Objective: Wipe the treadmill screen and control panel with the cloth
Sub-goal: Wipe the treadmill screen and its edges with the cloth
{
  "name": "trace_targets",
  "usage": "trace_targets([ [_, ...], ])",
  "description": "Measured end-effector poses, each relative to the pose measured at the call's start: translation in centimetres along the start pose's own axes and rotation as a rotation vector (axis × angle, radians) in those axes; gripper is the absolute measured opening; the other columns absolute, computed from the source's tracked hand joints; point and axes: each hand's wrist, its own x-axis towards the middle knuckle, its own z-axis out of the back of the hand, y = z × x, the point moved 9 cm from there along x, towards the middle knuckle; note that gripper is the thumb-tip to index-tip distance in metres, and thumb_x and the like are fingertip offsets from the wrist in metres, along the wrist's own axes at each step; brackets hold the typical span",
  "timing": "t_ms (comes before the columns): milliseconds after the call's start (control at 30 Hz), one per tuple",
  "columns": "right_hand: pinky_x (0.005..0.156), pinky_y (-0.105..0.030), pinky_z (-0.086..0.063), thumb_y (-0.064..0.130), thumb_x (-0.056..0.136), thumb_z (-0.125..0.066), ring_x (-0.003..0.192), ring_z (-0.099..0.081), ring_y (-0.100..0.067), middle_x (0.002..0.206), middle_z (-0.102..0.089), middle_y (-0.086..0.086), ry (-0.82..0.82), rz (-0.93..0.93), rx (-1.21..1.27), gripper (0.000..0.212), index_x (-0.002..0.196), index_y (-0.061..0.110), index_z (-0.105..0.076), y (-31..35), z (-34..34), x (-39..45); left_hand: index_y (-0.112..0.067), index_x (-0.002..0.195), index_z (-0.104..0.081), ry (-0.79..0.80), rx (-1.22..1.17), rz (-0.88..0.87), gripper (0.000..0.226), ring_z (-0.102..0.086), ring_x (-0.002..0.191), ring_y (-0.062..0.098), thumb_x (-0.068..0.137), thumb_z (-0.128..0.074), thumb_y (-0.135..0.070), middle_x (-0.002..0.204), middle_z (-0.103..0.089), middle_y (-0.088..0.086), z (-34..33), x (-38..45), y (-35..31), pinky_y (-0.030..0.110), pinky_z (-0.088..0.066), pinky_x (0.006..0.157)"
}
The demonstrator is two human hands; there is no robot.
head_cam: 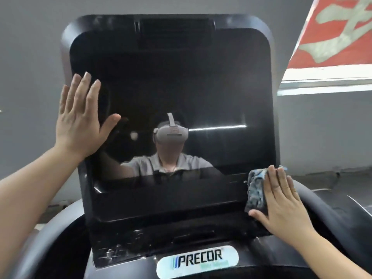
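The black treadmill screen (pixel 171 93) fills the middle of the view, dark and glossy, with a person's reflection in it. Below it runs the control panel (pixel 141 244), smudged with pale marks. My left hand (pixel 80 119) lies flat with straight fingers on the screen's left edge. My right hand (pixel 281 200) presses a crumpled blue-grey cloth (pixel 256 190) flat against the screen's lower right corner, fingers straight over the cloth.
A white PRECOR label (pixel 198 260) sits below the panel. Dark curved handrails (pixel 342 210) flank the console on both sides. A grey wall stands behind, and a red banner with pale characters (pixel 338 35) hangs at upper right.
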Motion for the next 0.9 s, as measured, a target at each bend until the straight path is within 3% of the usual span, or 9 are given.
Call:
trace_targets([
  [100,0.122,-0.049,-0.004,0.084,0.086,-0.019,0.153,-0.002,-0.040,0.164,-0.006,-0.027,-0.142,-0.082,0.075,0.114,0.153,-0.008,-0.019,5.4,1.8,0.8,-0.006,0.157,-0.020,0.009,0.001,0.007,0.082,0.004,0.154,0.020,0.097,-0.040,-0.057,0.167,-0.015,0.019,0.0,0.1,-0.1,0.039,0.005,0.126],
  [167,0.121,-0.050,-0.007,0.085,0.086,-0.020,0.153,-0.002,-0.038,0.165,-0.008,-0.024,-0.189,0.021,0.142,0.114,0.156,-0.004,-0.014,11.8,3.1,1.9,-0.007,0.158,-0.019,0.021,0.010,0.012,0.081,0.006,0.154,0.019,0.097,-0.039,-0.056,0.167,-0.014,0.018,-0.1,0.2,-0.1,0.039,0.005,0.126],
  [333,0.124,-0.043,-0.007,0.087,0.083,-0.025,0.155,-0.003,-0.030,0.165,-0.016,-0.015,-0.157,0.367,0.237,0.110,0.155,0.004,-0.030,27.7,5.4,3.2,-0.008,0.158,-0.018,0.028,0.050,0.024,0.080,0.005,0.154,0.019,0.097,-0.038,-0.057,0.167,-0.014,0.017,-0.2,0.1,-0.2,0.040,0.003,0.127],
  [467,0.123,-0.038,-0.014,0.083,0.084,-0.020,0.155,0.002,-0.025,0.167,-0.015,-0.008,-0.093,0.500,0.207,0.106,0.158,0.006,-0.021,35.1,5.9,3.2,-0.008,0.159,-0.018,0.059,0.099,0.028,0.080,-0.002,0.156,0.029,0.099,-0.033,-0.060,0.168,-0.014,0.016,-0.4,0.2,-0.3,0.050,-0.005,0.127],
  [567,0.123,-0.038,-0.010,0.080,0.084,-0.026,0.155,-0.004,-0.023,0.166,-0.019,-0.007,-0.139,0.508,0.218,0.102,0.156,0.007,-0.027,34.9,6.3,3.2,-0.008,0.159,-0.021,0.072,0.143,0.019,0.083,-0.005,0.156,0.031,0.100,-0.024,-0.066,0.168,-0.016,0.015,-0.4,0.3,-0.2,0.048,-0.006,0.127],
  [700,0.121,-0.041,-0.018,0.077,0.082,-0.040,0.153,-0.018,-0.025,0.162,-0.031,-0.009,-0.277,0.464,0.205,0.100,0.153,0.008,-0.030,29.3,4.6,0.8,-0.009,0.159,-0.024,0.074,0.161,0.005,0.083,-0.008,0.156,0.031,0.100,-0.021,-0.067,0.167,-0.019,0.014,-0.6,0.2,0.2,0.050,-0.009,0.126],
  [800,0.121,-0.043,-0.018,0.078,0.089,-0.034,0.149,-0.025,-0.030,0.163,-0.028,-0.012,-0.360,0.436,0.165,0.095,0.148,0.004,-0.038,26.1,3.8,-1.3,-0.009,0.158,-0.027,0.062,0.159,-0.012,0.082,-0.010,0.156,0.031,0.101,-0.026,-0.067,0.167,-0.021,0.013,-0.7,0.2,0.2,0.052,-0.012,0.125],
  [900,0.121,-0.046,-0.017,0.082,0.088,-0.030,0.147,-0.025,-0.034,0.163,-0.024,-0.013,-0.359,0.442,0.137,0.101,0.149,0.001,-0.035,27.6,3.6,-1.0,-0.009,0.159,-0.027,0.050,0.146,-0.024,0.082,-0.011,0.156,0.031,0.100,-0.033,-0.065,0.167,-0.022,0.013,-0.8,0.1,0.3,0.052,-0.012,0.125],
])
